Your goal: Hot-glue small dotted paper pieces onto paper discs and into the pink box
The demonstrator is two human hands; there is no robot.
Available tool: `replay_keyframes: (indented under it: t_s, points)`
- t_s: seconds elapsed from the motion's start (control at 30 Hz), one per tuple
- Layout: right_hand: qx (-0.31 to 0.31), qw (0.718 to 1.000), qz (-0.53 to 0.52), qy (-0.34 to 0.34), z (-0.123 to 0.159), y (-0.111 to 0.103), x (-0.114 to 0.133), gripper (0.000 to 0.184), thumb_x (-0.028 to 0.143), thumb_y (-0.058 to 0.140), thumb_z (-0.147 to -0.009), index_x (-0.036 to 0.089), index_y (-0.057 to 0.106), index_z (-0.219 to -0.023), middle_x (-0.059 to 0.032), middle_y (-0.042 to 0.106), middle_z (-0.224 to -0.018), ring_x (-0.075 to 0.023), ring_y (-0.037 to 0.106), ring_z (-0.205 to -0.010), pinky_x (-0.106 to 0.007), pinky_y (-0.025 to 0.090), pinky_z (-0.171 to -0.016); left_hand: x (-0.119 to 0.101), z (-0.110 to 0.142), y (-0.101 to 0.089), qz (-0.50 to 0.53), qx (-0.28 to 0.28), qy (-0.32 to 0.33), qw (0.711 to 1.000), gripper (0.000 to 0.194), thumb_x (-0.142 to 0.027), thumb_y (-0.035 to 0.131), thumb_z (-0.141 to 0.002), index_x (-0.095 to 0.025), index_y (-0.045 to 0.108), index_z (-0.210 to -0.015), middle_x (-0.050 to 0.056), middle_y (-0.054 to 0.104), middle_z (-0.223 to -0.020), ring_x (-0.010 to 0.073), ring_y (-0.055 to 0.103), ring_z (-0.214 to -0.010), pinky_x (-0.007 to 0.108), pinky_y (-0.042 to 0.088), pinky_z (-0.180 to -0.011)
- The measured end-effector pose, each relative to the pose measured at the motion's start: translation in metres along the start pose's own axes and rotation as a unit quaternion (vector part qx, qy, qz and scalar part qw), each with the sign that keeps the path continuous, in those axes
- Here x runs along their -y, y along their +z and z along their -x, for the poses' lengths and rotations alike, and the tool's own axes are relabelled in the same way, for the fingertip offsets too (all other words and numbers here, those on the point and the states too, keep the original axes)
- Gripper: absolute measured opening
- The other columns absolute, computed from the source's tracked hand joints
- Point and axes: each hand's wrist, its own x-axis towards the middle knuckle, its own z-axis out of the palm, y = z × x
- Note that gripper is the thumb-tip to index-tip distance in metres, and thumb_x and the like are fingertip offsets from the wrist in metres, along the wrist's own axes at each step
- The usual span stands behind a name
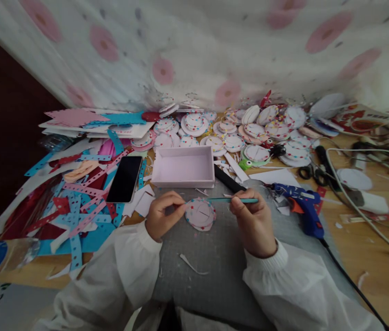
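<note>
My left hand [161,214] pinches the left edge of a round pink-and-white paper disc [200,214] that lies on a grey cutting mat [208,262]. My right hand [253,220] grips a thin teal tool [230,200], held level, its tip reaching left over the top of the disc. Both hands are in white sleeves. The disc has dotted trim round its rim and cut lines across its face.
A shallow pink box [183,166] stands just behind the disc. A phone [124,179] lies to the left among blue and pink punched strips [77,216]. A blue glue gun [302,204] with its cord, black scissors [309,172] and several finished discs [256,138] lie to the right and behind.
</note>
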Motion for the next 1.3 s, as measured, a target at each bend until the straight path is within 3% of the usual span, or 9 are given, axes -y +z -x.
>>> replay_keyframes:
  t_s: [0.1,0.17,0.27,0.67,1.3]
  points:
    - [-0.023,1.0,-0.018,0.01,-0.0035,-0.0028,0.0005,0.028,0.036,0.075,-0.07,0.021,0.051,-0.072,0.0048,0.051,-0.064,-0.0079,0.042,-0.053,-0.023,0.033,-0.051,0.0009,-0.0029,-0.001,-0.005,-0.096,-0.032,0.995,0.008,-0.019,0.065,-0.081,-0.016,0.065,-0.073,0.002,0.06,-0.072,0.0131,0.055,-0.069,0.026,0.044,-0.062]
    - [-0.03,0.999,-0.015,0.009,-0.0043,-0.0038,0.0007,0.028,0.036,0.075,-0.07,0.021,0.051,-0.073,0.0051,0.051,-0.063,-0.008,0.042,-0.053,-0.023,0.033,-0.051,0.0004,-0.0045,-0.001,0.0,-0.12,-0.044,0.992,0.003,-0.019,0.064,-0.08,-0.016,0.067,-0.079,0.003,0.061,-0.077,0.0136,0.055,-0.073,0.025,0.045,-0.064]
    - [-0.031,0.999,-0.013,0.011,-0.004,-0.0042,0.0004,0.028,0.036,0.075,-0.07,0.021,0.052,-0.073,0.0049,0.052,-0.064,-0.0083,0.043,-0.053,-0.024,0.034,-0.051,-0.0003,-0.0052,-0.0007,0.013,-0.106,-0.046,0.993,0.011,-0.017,0.064,-0.079,-0.017,0.068,-0.09,0.004,0.059,-0.084,0.0142,0.056,-0.077,0.025,0.046,-0.067]
    - [-0.028,0.999,-0.034,0.011,-0.004,-0.0039,-0.0032,0.028,0.034,0.077,-0.068,0.02,0.053,-0.072,0.005,0.053,-0.064,-0.0074,0.042,-0.053,-0.023,0.032,-0.05,0.0035,-0.0025,-0.0008,0.002,-0.054,-0.013,0.998,0.005,-0.014,0.065,-0.08,-0.017,0.066,-0.083,0.003,0.058,-0.085,0.0154,0.055,-0.083,0.026,0.043,-0.071]
    - [-0.03,0.999,-0.031,0.008,-0.0028,-0.0042,-0.0036,0.027,0.032,0.076,-0.069,0.019,0.053,-0.075,0.005,0.054,-0.064,-0.0072,0.043,-0.053,-0.023,0.034,-0.051,0.0052,-0.0017,-0.0009,0.016,-0.046,-0.001,0.999,0.01,-0.009,0.059,-0.08,-0.017,0.063,-0.082,0.003,0.056,-0.084,0.0148,0.053,-0.08,0.027,0.043,-0.07]
